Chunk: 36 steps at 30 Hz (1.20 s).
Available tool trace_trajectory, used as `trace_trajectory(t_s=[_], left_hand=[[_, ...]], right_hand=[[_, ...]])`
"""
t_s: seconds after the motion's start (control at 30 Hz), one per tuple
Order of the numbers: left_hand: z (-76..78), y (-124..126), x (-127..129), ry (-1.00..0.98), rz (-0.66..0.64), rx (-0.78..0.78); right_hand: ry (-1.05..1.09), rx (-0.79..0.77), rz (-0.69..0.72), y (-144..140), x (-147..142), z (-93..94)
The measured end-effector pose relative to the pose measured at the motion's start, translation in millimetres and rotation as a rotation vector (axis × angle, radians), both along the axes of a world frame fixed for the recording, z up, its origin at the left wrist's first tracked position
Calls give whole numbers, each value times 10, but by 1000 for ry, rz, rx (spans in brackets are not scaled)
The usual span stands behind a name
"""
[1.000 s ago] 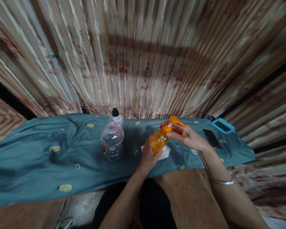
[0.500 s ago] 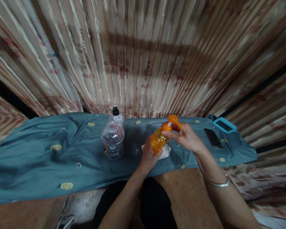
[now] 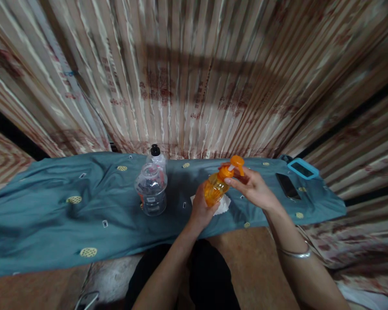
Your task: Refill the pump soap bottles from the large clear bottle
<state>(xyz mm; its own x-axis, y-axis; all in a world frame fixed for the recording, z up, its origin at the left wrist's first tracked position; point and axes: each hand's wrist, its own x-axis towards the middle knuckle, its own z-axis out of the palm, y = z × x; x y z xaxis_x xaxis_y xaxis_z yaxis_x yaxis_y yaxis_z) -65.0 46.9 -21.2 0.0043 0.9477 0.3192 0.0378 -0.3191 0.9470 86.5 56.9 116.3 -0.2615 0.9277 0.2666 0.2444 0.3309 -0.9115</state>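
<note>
Just right of the frame's centre, the orange bottle [image 3: 215, 191] is held above the teal cloth [image 3: 51, 215] that covers the tabletop. Its long axis is tilted, base toward the lower left and the orange pump head [image 3: 234, 164] toward the upper right, with the nozzle pointing right. The left hand [image 3: 201, 210] wraps the bottle's lower body from below in a closed grip; the right hand [image 3: 254, 189] has its fingers pinched narrowly around the collar and pump, its wrist wearing a silver bangle [image 3: 295, 253].

Compared with a second ago, the bottle sits at nearly the same spot and tilt; the pump head has turned a little and the right hand's fingers have shifted around it, while the left hand's hold looks unchanged.

The orange bottle is translucent; whether there is liquid in it cannot be told. Under it lies a white tissue [image 3: 222, 206]. Left of centre stands a clear plastic jar [image 3: 151, 189] with dark contents showing through, and touching it from behind is a clear bottle with a black cap [image 3: 156, 156]. At the right end of the cloth lie a dark phone [image 3: 287, 186] and a blue-cased device [image 3: 302, 168]
</note>
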Motion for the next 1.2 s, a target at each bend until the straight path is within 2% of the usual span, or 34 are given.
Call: trace_trajectory(t_s=[0.17, 0.3, 0.6, 0.8, 0.9, 1.1, 1.2], left_hand=[[-42, 11, 4, 5, 3, 17], [-36, 6, 2, 16, 7, 1], [27, -26, -8, 12, -8, 1], [-8, -13, -5, 4, -5, 2], [-37, -11, -8, -9, 0, 6], [10, -28, 1, -14, -7, -20], [40, -35, 2, -15, -7, -46]], right_hand=[[89, 15, 3, 33, -21, -94], [52, 23, 12, 33, -28, -100], [-201, 0, 134, 62, 77, 187], [-355, 34, 175, 119, 104, 249], [-408, 85, 101, 77, 58, 220], [-468, 189, -297, -79, -153, 84], [-437, 211, -363, -104, -200, 37]])
